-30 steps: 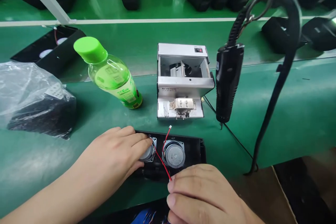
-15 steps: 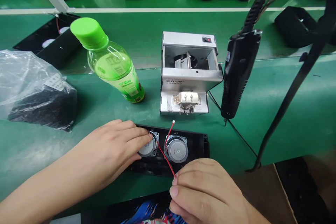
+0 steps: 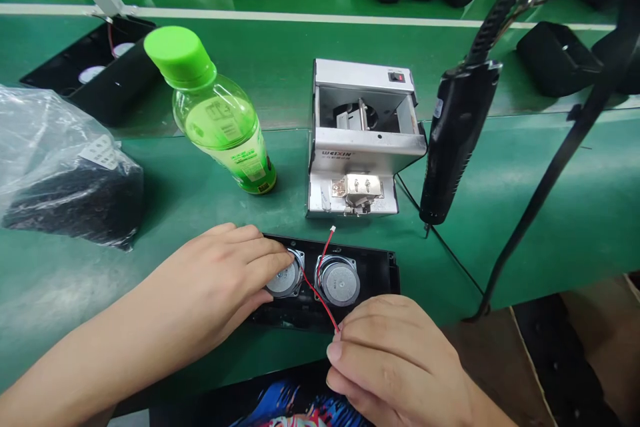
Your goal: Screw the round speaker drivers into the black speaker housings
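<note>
plastic bag of black parts lies far left | green bottle upright | left hand, fingers together, pressed flat on speaker panel to steady it | red wire pinched taut by right hand | screw feeder kept behind within reach | electric screwdriver hung right

Black speaker panel lies flat, two round drivers, red wire across.

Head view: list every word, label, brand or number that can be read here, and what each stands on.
"WEIXIN": on the front of the silver machine.
Green bottle: its label has print, too small to read.
Clear plastic bag: a white sticker, unreadable.
Black hanging tool: a small sticker, blurred.
Speaker panel under the left hand and right hand: no text visible.
</note>
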Demonstrator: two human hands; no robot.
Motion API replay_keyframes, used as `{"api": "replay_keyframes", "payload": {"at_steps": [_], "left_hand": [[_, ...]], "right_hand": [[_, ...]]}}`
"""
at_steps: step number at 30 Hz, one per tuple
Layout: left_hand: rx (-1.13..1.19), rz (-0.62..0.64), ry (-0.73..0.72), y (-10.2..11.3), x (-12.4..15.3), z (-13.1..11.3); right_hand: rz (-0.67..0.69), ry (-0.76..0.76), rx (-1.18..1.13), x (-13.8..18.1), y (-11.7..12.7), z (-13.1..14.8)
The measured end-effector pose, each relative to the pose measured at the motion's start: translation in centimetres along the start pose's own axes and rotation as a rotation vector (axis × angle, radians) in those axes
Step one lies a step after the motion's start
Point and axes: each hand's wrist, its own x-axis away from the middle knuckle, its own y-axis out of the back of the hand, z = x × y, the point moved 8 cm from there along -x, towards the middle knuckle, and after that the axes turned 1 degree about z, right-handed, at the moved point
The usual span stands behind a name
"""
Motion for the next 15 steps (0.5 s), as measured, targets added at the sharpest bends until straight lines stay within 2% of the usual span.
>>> {"api": "replay_keyframes", "payload": {"at_steps": [3, 15], "left_hand": [[-0.031, -0.032, -0.006, 0.09, 0.08, -0.20], [-0.028, -0.006, 0.029, -0.26, -0.13, 0.03]], "right_hand": [[0.012, 0.002, 0.010, 0.02, -0.10, 0.04], [-0.009, 0.026, 0.018, -0.17, -0.53, 0.13]]}}
